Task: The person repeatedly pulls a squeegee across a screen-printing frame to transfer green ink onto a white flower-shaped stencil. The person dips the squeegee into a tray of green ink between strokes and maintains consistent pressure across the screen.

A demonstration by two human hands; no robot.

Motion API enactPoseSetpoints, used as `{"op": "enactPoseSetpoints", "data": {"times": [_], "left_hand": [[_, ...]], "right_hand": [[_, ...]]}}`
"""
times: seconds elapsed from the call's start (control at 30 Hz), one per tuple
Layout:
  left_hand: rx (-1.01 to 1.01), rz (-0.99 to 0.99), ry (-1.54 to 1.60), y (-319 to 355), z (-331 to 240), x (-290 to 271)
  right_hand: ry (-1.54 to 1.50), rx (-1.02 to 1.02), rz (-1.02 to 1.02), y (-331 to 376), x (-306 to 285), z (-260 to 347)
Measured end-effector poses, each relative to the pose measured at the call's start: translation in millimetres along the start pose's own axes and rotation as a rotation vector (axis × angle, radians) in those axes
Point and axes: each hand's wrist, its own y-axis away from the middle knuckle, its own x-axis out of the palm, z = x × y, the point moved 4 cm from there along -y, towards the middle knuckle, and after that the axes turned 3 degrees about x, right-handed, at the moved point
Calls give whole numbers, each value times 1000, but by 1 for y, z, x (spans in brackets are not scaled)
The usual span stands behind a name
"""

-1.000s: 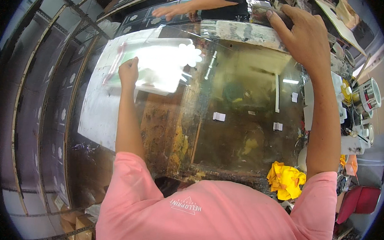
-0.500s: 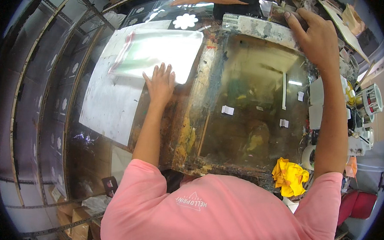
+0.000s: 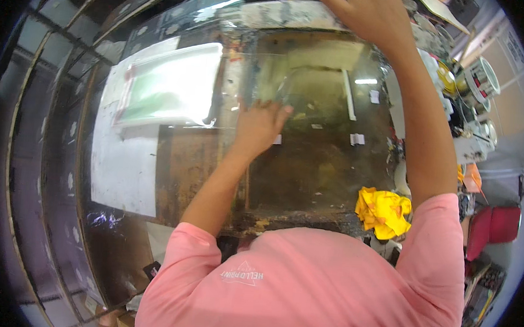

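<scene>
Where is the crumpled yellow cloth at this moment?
In the head view, the yellow cloth lies lower right of centre, between the dark panel and the pink right sleeve.

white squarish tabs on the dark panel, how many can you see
3: the upper right tab, the lower right tab and the left tab, partly covered by the left hand, which may hide more. The smaller pale scrap isn't counted.

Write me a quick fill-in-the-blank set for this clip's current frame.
The crumpled yellow wad sits near the person's ____ elbow.
The bare left hand is at the ____ side of the dark rectangular panel.
The shiny translucent plastic film partly covers a large flat sheet coloured ____.

Missing words: right; left; white.
</scene>
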Motion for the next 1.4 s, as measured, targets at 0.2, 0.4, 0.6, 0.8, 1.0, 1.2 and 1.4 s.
{"op": "enactPoseSetpoints", "data": {"times": [0.2, 0.4, 0.6, 0.8, 1.0, 1.2, 1.4], "left_hand": [[247, -63, -139, -18, -80, 101], [262, -124, -129, -22, -114, 118], [299, -128, -123, -12, -121, 116], [326, -187, -83, -11, -121, 113], [340, -161, -78, -10, -120, 118], [347, -166, -115, -10, -118, 127], [27, -200, 298, -13, -88, 48]], "right_hand": [[-12, -40, -46, 5, 0, -1], [-81, -1, 11, -4, 1, -8], [-22, -40, -84, -11, 2, -8], [12, 16, 23, -12, 5, -11], [-18, -36, -60, -8, 5, -7], [43, -2, 20, -5, 0, -2], [-22, -1, -12, 4, -1, 0]]}}
